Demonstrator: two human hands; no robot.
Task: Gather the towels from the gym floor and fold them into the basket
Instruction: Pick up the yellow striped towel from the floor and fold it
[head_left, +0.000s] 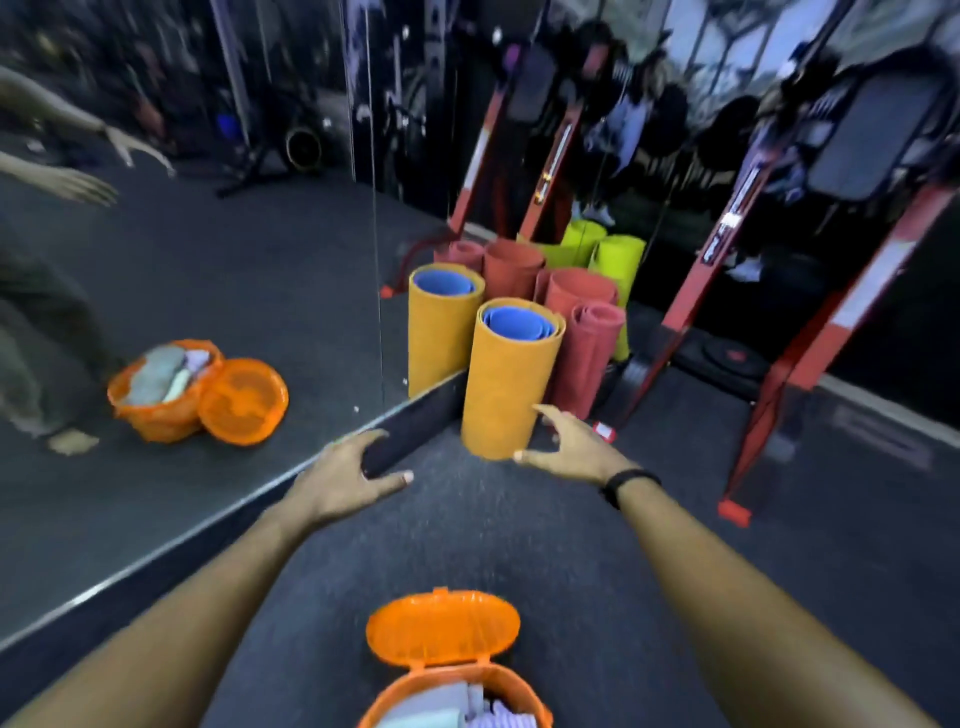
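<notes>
An orange basket (524, 699) stands on the dark floor at the bottom middle, its hinged lid (441, 629) tipped back and open. Folded towels (441, 709), grey, pale green and striped, lie inside it. Both my arms stretch forward above the basket. My left hand (345, 475) is spread, fingers apart, near the base of the wall mirror, holding nothing. My right hand (569, 441) is also spread and empty, just short of the upright orange rolled mat (506, 379). No loose towel shows on the floor.
A wall mirror (208, 291) on the left reflects the basket and my hands. Rolled mats in orange, red (587, 332) and lime (618, 260) stand in the corner. Red-framed gym machines (769, 389) rise on the right, with weight plates beneath.
</notes>
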